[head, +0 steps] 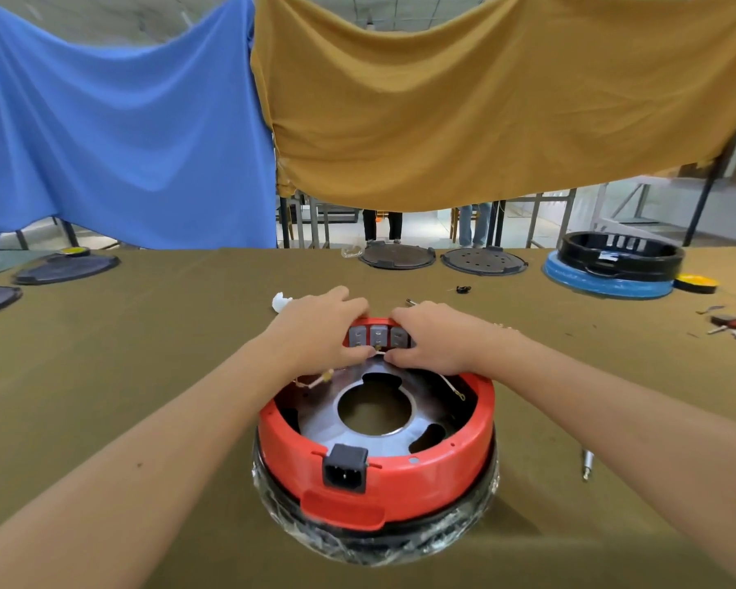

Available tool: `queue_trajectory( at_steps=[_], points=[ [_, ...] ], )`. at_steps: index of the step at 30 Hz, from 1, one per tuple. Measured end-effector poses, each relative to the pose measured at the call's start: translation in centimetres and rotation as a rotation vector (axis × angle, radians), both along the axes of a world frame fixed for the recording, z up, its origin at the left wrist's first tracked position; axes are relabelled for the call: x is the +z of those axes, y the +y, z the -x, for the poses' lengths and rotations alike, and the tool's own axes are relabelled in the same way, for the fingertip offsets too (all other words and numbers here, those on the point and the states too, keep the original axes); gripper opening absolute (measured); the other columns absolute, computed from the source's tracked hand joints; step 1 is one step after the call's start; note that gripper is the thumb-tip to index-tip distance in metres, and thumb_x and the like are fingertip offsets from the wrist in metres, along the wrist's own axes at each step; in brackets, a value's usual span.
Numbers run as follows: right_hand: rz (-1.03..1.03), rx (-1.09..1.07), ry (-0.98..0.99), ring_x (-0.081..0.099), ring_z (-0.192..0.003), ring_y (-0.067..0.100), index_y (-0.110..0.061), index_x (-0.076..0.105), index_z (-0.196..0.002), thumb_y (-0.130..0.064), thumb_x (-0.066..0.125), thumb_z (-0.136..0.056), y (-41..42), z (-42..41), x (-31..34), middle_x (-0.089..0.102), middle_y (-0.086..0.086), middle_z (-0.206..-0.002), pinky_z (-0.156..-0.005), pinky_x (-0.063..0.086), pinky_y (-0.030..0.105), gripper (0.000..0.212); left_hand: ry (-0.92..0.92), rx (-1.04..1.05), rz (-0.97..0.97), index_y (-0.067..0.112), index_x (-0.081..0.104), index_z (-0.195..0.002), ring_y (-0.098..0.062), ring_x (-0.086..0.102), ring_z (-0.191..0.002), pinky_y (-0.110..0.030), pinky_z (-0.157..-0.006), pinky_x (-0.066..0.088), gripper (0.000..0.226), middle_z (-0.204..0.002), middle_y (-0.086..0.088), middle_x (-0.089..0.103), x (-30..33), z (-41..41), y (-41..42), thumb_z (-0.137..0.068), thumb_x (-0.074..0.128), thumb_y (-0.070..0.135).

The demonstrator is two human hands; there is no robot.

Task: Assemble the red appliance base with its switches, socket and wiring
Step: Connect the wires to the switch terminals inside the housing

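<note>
The red appliance base (pixel 400 474) sits upside down on a plastic-wrapped black ring in the middle of the table. A black power socket (pixel 344 467) is set in its near wall. At its far wall a row of grey switches (pixel 378 336) shows between my hands. My left hand (pixel 319 333) curls over the far rim, fingers behind the switches and thumb in front. My right hand (pixel 428 337) grips the rim from the right and pinches a white wire (pixel 379 353) below the switches. Loose wires with brass terminals (pixel 324 378) lie inside the base.
A screwdriver (pixel 586 463) lies right of the base. Small metal parts (pixel 731 327) are scattered at the far right. A black base on a blue ring (pixel 612 261), dark round plates (pixel 397 255) and a white scrap (pixel 280 301) lie farther back. Blue and ochre cloths hang behind.
</note>
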State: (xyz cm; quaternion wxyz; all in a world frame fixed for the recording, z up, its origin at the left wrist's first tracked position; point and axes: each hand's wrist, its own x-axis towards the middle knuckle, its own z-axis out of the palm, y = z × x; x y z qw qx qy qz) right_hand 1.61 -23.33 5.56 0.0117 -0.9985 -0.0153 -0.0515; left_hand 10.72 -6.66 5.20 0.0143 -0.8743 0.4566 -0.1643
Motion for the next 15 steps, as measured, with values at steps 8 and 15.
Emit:
queue_trajectory(
  at_steps=[8,15],
  points=[
    [-0.316,0.007,0.089,0.06,-0.093,0.016,-0.022,0.053,-0.128,-0.041,0.07,-0.084,-1.2,0.9,0.7,0.061,-0.002,-0.109,-0.078,0.051,0.029,0.051,0.09,-0.035,0.072,0.028,0.049,-0.122,-0.022,0.059,-0.093,-0.041,-0.082,0.051,0.047,-0.107,0.003,0.05,-0.9,-0.3,0.2,-0.088,0.057,0.06],
    [-0.133,-0.029,0.07,0.061,-0.083,0.019,-0.016,0.055,-0.117,-0.038,0.06,-0.093,-0.9,0.9,0.3,0.063,0.004,-0.1,-0.075,0.054,0.036,0.033,0.117,-0.028,0.072,0.029,0.046,-0.115,-0.022,0.06,-0.093,-0.038,-0.079,0.05,0.04,-0.101,0.003,0.057,-1.2,-0.9,-0.1,-0.089,0.056,0.059]
  ],
)
